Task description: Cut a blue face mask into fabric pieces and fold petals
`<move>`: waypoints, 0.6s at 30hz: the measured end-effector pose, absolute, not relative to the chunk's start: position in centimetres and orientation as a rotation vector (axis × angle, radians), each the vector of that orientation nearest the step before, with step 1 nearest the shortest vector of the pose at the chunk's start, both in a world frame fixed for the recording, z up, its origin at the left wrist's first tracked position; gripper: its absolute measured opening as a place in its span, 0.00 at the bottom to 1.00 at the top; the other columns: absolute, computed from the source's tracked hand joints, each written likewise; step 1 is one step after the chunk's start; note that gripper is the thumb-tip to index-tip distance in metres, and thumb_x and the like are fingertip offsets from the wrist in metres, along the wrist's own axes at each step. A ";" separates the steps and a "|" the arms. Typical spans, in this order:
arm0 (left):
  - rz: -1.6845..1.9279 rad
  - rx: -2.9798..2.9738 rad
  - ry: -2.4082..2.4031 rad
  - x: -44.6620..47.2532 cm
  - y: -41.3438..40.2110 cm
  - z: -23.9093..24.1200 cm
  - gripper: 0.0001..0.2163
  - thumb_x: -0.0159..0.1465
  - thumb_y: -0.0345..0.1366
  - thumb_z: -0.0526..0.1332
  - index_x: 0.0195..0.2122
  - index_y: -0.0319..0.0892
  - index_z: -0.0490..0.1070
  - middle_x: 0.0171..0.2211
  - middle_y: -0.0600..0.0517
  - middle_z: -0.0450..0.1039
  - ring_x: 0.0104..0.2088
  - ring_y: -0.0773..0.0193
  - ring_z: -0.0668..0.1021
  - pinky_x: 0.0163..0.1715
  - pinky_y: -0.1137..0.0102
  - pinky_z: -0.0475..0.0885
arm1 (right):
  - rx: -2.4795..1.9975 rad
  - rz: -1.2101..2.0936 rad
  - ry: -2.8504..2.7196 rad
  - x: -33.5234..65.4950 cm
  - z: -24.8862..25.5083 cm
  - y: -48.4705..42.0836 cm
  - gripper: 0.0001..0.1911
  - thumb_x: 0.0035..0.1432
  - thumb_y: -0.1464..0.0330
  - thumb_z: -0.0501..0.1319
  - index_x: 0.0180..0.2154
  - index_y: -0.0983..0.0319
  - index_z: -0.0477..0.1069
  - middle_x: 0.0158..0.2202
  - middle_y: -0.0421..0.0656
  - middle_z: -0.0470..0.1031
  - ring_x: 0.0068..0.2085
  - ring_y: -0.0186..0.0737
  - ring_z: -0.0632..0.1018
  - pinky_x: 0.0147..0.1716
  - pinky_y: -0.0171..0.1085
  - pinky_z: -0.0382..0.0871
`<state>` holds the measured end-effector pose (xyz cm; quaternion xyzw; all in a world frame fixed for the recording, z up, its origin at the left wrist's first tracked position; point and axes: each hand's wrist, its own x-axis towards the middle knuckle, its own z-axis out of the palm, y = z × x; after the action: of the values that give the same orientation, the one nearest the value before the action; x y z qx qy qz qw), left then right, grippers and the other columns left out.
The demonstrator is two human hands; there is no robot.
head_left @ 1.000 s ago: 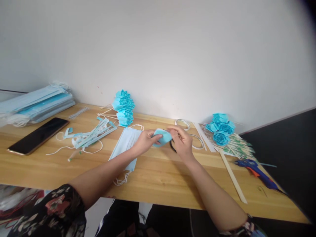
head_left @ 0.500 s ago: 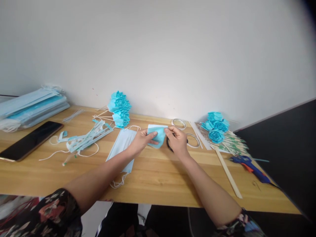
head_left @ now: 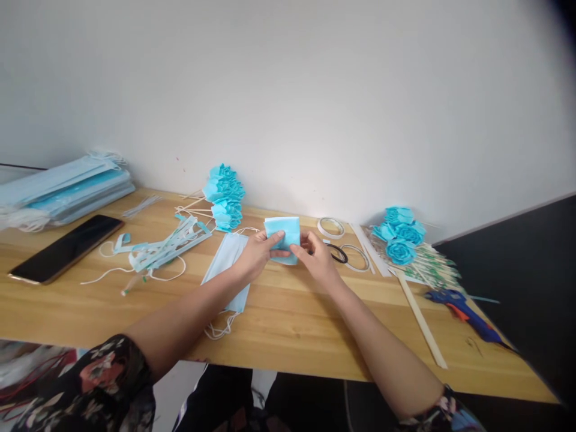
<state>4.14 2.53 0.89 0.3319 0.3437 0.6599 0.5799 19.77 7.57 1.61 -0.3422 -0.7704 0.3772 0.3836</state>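
Note:
My left hand [head_left: 256, 257] grips a folded piece of light blue mask fabric [head_left: 288, 226] from its left side, thumb on the front and fingers behind. Its right edge is pinched by my right hand [head_left: 320, 259], the thumb near the lower corner. Both hands hold the piece a little above the table. Just beyond my right hand is a black ring-shaped thing [head_left: 341, 254], partly hidden; I cannot tell whether it is a tape roll or a handle. A pleated face mask [head_left: 229, 255] with white ear loops lies under my left forearm.
Left: a stack of masks [head_left: 67, 189], a phone [head_left: 65, 249] and cut mask strips [head_left: 157, 252]. Blue fabric flowers [head_left: 225, 195] on sticks lie behind; more flowers [head_left: 400, 237] lie right. Tape rolls [head_left: 330, 227], a wooden strip [head_left: 423, 324] and a blue glue gun [head_left: 468, 315] are also right.
The fabric, earlier with a white inner layer and loose lower edge showing, is now folded flatter with blue facing me. My right thumb has moved down its right edge.

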 end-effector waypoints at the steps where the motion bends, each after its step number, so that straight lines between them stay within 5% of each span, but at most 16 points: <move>1: 1.534 0.781 0.788 4.1 2.5 0.8 0.17 0.53 0.43 0.70 0.39 0.35 0.76 0.36 0.46 0.78 0.33 0.62 0.79 0.32 0.67 0.77 | -0.887 0.941 -1.970 19.7 1.6 7.5 0.15 0.54 0.57 0.63 0.38 0.61 0.70 0.38 0.44 0.77 0.40 0.42 0.76 0.40 0.40 0.70; 18: 1.476 0.741 0.748 4.2 2.5 0.7 0.15 0.54 0.39 0.70 0.40 0.35 0.77 0.39 0.44 0.79 0.35 0.61 0.80 0.32 0.68 0.78 | -0.841 1.052 -1.682 19.5 0.6 7.5 0.13 0.56 0.58 0.62 0.30 0.60 0.74 0.28 0.39 0.75 0.32 0.39 0.75 0.34 0.36 0.69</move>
<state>4.23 2.53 0.74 0.3220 0.3248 0.6409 0.6165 19.54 7.51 0.60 -0.3438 -0.6875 0.4301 0.4734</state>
